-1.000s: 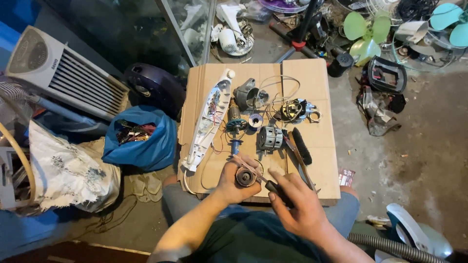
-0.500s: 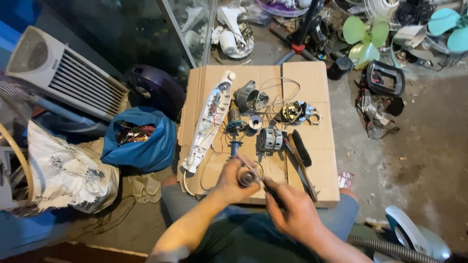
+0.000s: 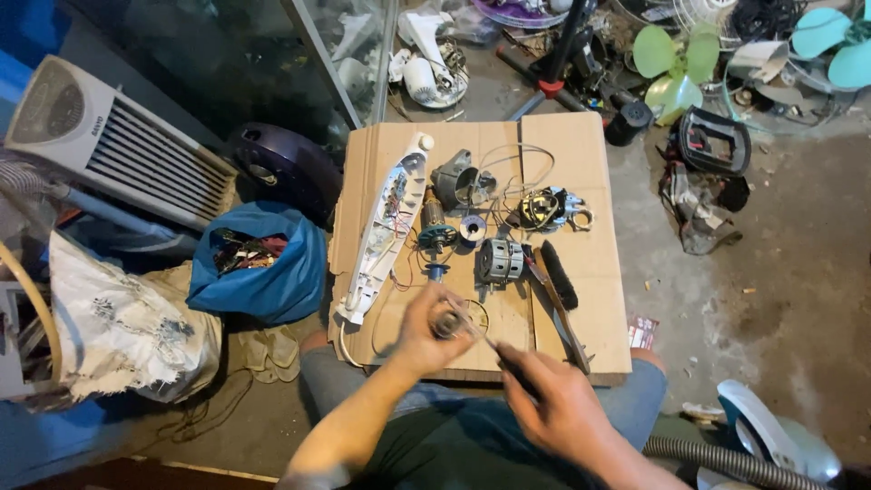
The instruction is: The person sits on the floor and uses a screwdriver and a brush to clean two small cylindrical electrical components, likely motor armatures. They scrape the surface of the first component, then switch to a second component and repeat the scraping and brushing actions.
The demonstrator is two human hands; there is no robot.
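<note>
**Small motor part worked over cardboard bench**

A sheet of cardboard (image 3: pixel 562 145) lies on the person's lap and the concrete floor, w/ a white fan heater (image 3: pixel 100 136) and a blue bag (image 3: pixel 263 272) of scrap off to the left. On the board: a long white appliance shell (image 3: pixel 386 227), opened up, a ribbed motor core (image 3: pixel 499 260) near centre, a black brush (image 3: pixel 560 275) just beside it. At the near edge, the left hand (image 3: pixel 426 331) curls shut around a small round motor part (image 3: pixel 446 323), pinching it btwn thumb and fingers. The right hand (image 3: pixel 553 408) closes on the dark handle of a thin screwdriver (image 3: pixel 494 349), tip angled up-left into the part. Judgement: the job goes best if the left hand keeps the part from turning and the tool stays in line w/ the slot, pressure light. Vs. half a sec ago, the right hand sits lower and further right; the part has hardly moved.
</note>
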